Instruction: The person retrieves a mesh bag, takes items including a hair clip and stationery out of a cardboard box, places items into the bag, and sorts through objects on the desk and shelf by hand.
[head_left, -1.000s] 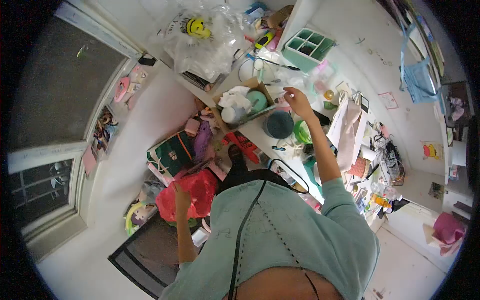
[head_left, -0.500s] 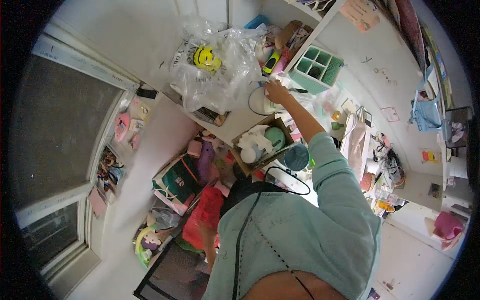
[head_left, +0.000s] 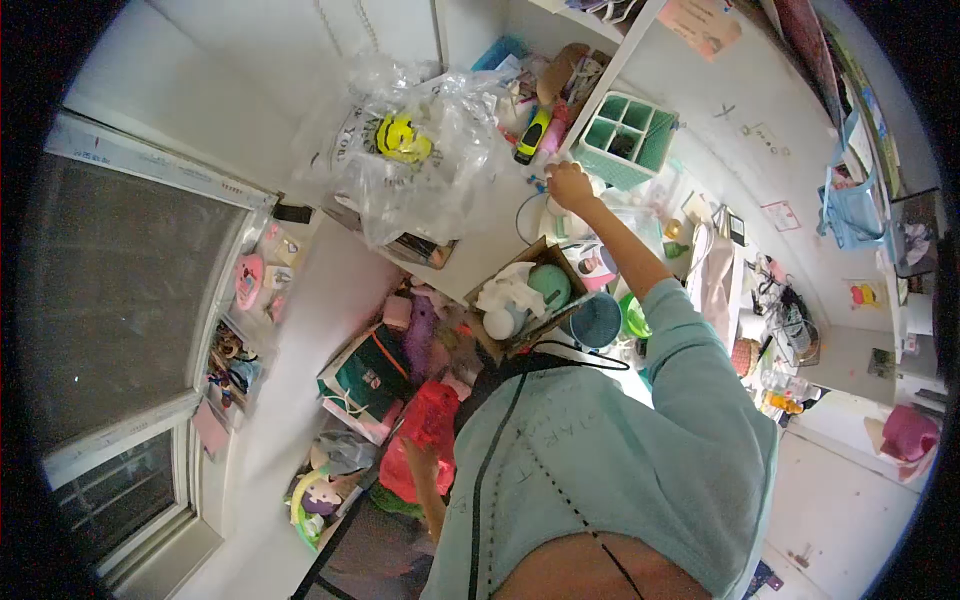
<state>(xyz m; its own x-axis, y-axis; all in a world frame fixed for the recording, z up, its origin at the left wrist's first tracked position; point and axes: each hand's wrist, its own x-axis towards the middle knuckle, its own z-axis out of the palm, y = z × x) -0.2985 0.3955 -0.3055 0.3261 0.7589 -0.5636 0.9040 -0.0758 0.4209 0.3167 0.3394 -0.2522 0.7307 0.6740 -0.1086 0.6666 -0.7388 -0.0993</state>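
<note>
Left hand [head_left: 424, 468]: fingers against red bag [head_left: 428, 425]; closure cannot be told. Bag likely light, soft, slippery; hold by gathered plastic. Right hand [head_left: 572, 188]: fingers bent over worktop [head_left: 490, 230], beside green box [head_left: 607, 170]; grasp cannot be told

The right hand [head_left: 570, 186] has moved from beside the open cardboard box [head_left: 530, 300] to just beside the green organizer [head_left: 628, 140]. The red bag [head_left: 420, 440] by the left hand [head_left: 422, 462] now looks narrower than before.
</note>
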